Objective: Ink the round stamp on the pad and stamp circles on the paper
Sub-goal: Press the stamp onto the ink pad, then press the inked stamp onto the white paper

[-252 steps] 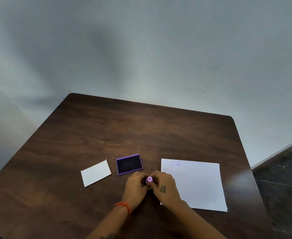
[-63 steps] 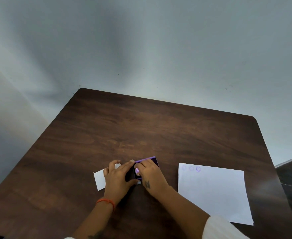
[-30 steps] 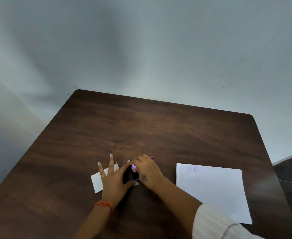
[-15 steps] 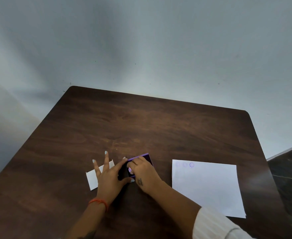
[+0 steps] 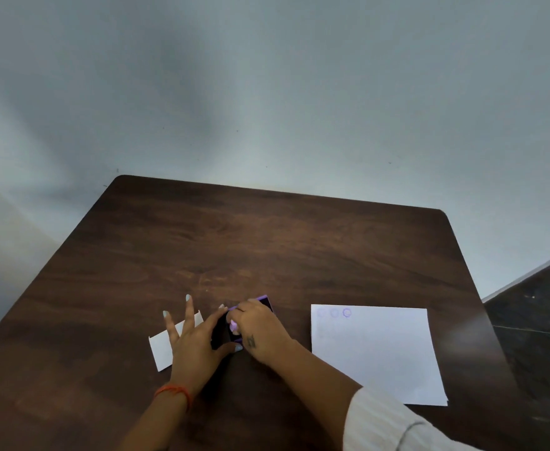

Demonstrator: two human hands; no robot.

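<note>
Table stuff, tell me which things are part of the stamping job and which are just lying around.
In use:
- round stamp, gripped by the right hand
- ink pad, steadied by the left hand
- paper with three stamped circles along its top edge

Lying about:
- small white card, partly under the left hand; use unclear
</note>
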